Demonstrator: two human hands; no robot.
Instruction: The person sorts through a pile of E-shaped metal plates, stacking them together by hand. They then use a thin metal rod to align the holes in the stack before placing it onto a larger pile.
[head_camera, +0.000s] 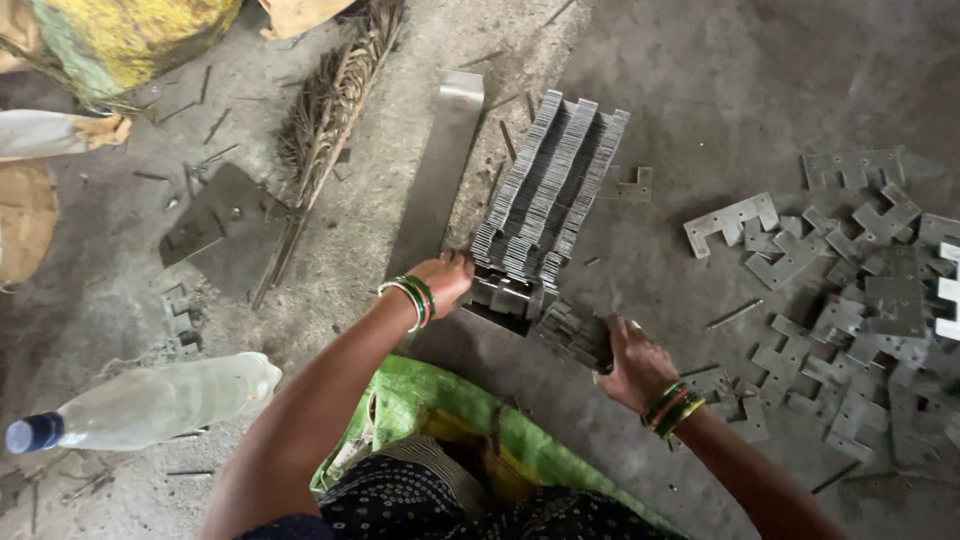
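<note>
Both your arms reach forward and down from the bottom of the view, bare to the elbow, with green and red bangles on each wrist. Your left hand (443, 277) is curled, knuckles up, fingers pressed closed at its front. Your right hand (633, 362) sits lower and nearer you, back facing up, fingers folded shut in a grip, wrist bent slightly inward.

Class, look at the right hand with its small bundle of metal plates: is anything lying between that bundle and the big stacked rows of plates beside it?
Nothing visible does. The right hand grips the small bundle right beside the stacked rows, which the left hand steadies at the near end.
</note>
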